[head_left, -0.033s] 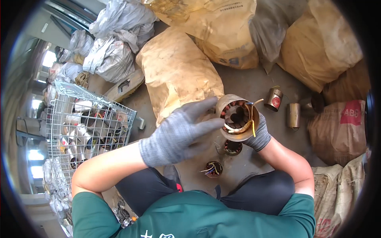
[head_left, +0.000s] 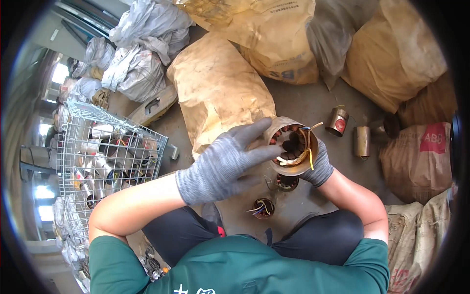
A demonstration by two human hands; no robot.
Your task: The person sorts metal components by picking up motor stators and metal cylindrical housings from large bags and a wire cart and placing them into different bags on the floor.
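Note:
My right hand [head_left: 320, 167], in a grey knit glove, supports a motor stator [head_left: 302, 159] from its far right side. Most of its fingers are hidden behind the metal shell. The stator's round opening faces me, showing dark slots, reddish insulation and windings, with yellow, blue and pale wire ends sticking out. My left hand [head_left: 218, 164], gloved alike, is at the stator's left edge with fingers spread. One fingertip overlaps the opening; whether it touches is unclear. Below on the floor are two smaller stators, one with loose wires [head_left: 263, 208] and one partly hidden [head_left: 287, 182].
A wire basket [head_left: 164, 152] full of metal parts stands at left. Big tan sacks [head_left: 220, 88] lie ahead, white bags [head_left: 134, 73] far left. Metal cylinders [head_left: 338, 122] [head_left: 362, 142] stand on the floor at right, near a brown sack [head_left: 416, 166].
My left hand has shifted slightly right, its fingertip now further over the stator's opening. The stator and right hand have barely moved.

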